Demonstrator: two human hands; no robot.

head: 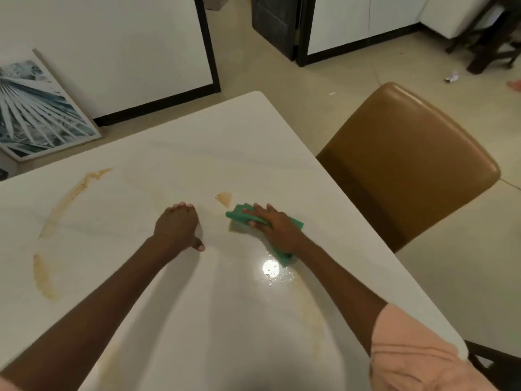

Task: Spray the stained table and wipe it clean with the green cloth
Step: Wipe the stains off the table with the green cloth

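The right hand [275, 225] presses the green cloth [239, 215] flat on the white table [169, 165], fingers straight and slightly spread, just beside a small brown stain [224, 197]. The left hand [177, 225] rests on the table nearby, its fingers seemingly bent at the tips and holding nothing.

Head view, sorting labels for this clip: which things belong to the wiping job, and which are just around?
Job:
green cloth under right hand
table
brown stains
left hand, resting on table

Just around:
brown chair
leaning picture
scrap on floor
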